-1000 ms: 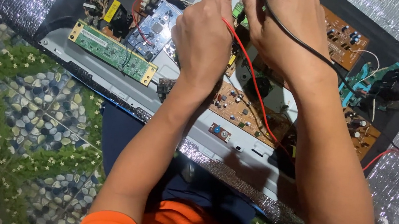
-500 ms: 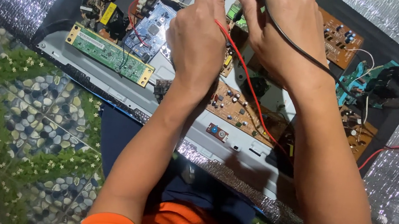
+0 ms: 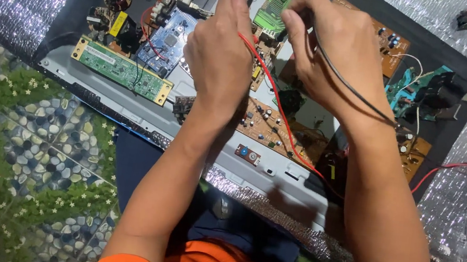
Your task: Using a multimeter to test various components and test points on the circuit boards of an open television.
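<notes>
- Left hand [image 3: 219,57] is closed on the thin red probe lead [image 3: 273,103], right hand [image 3: 340,49] on the thin black probe lead [image 3: 350,89].
- Both are held over the green circuit board [image 3: 280,2]; probing seems underway, other boards untouched.

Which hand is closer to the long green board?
The left hand. It hovers by the blue board, just beside the long green board; the right hand is farther away.

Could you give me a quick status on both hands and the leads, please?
Left hand pinching red lead. Right hand pinching black lead. Both over circuit boards; nothing blocking.
</notes>
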